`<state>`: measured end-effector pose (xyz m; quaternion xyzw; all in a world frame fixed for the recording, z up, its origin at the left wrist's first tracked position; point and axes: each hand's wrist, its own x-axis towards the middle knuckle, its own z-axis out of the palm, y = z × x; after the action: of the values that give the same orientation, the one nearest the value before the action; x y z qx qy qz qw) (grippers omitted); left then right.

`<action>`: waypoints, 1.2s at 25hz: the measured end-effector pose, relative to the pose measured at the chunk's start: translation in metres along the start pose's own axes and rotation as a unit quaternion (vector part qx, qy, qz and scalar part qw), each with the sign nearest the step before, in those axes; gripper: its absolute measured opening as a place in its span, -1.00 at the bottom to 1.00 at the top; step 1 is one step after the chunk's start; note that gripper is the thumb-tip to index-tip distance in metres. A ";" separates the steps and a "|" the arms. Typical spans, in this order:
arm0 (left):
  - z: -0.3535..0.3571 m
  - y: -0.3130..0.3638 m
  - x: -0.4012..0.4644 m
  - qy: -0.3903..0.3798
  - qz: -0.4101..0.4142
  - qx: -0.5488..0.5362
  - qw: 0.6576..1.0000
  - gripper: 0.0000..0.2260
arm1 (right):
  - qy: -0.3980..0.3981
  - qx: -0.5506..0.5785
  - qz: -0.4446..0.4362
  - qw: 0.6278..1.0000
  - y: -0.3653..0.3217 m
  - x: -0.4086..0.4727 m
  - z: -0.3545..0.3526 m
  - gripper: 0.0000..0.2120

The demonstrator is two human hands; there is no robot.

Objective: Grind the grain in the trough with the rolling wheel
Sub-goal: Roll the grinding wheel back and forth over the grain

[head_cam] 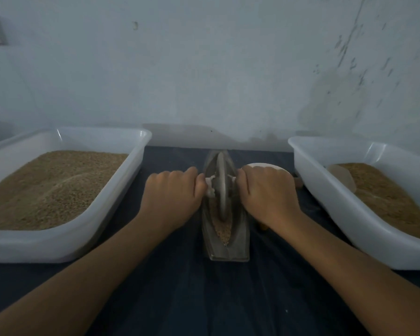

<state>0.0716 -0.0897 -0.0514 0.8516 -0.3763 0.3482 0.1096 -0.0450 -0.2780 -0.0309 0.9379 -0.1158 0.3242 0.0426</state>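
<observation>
Nearest the viewer, two bare forearms reach forward over a table spread with dark blue cloth, converging on the trough, a narrow boat-shaped metal vessel lying lengthwise at the middle of the table. Its near end is squared off, and a strip of brown grain lies along the groove inside it.

In that groove the rolling wheel stands upright on its edge, a thin grey disc about midway along the trough, touching the grain. A pale axle handle passes through the wheel's centre and sticks out to both sides.

The left hand, just left of the trough, has its grip clenched around the handle's left end, knuckles up. The right hand, just right of the trough, grasps the other end in the same way, fingers curled over it.

Well to the left of the trough sits a white plastic tray filled with brown grain. To the right of the trough sits a second white tray, holding grain and a pale scoop. Behind the right hand, just right of the trough, a white rounded object peeks out; what it is cannot be told.

Beyond the trough's far end rises a stained, pale wall.
</observation>
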 end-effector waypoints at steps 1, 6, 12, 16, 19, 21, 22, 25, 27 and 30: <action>0.001 0.000 0.000 0.005 -0.001 0.013 1.000 -0.62 | -0.002 0.000 -0.005 1.000 0.002 0.002 0.002 -0.48; 0.009 -0.008 0.030 -0.104 0.076 0.130 0.983 -0.82 | -0.049 -0.034 0.011 0.998 0.013 0.053 0.030 -0.44; 0.022 -0.017 0.081 -0.241 -0.004 0.045 0.970 -0.68 | -0.130 -0.010 0.024 0.991 0.030 0.091 0.051 -0.41; 0.014 -0.012 0.053 -0.167 0.057 0.072 0.982 -0.93 | -0.082 -0.045 0.029 0.995 0.015 0.070 0.036 -0.42; 0.003 -0.007 0.020 -0.088 0.078 0.090 0.989 -0.79 | -0.042 -0.074 -0.031 0.996 0.007 0.035 0.015 -0.54; -0.006 -0.005 0.000 -0.040 0.031 0.039 0.998 -0.70 | -0.016 -0.032 -0.040 0.999 0.002 0.014 0.005 -0.57; -0.008 -0.004 -0.006 -0.028 0.012 0.022 0.999 -0.65 | 0.008 0.002 -0.033 0.999 0.001 0.007 0.003 -0.56; -0.009 0.000 -0.009 0.001 0.002 0.021 1.000 -0.61 | 0.055 0.033 -0.030 0.997 0.004 0.003 0.007 -0.56; -0.003 -0.002 0.001 -0.018 0.009 0.080 0.997 -0.62 | 0.046 0.009 -0.026 0.999 0.007 0.011 0.015 -0.55; 0.010 -0.007 0.034 -0.111 0.081 0.137 0.981 -0.77 | -0.008 -0.042 0.026 0.999 0.014 0.044 0.035 -0.48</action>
<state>0.0983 -0.1084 -0.0356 0.8587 -0.4023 0.3076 -0.0788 0.0062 -0.3057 -0.0307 0.9345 -0.1537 0.3128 0.0729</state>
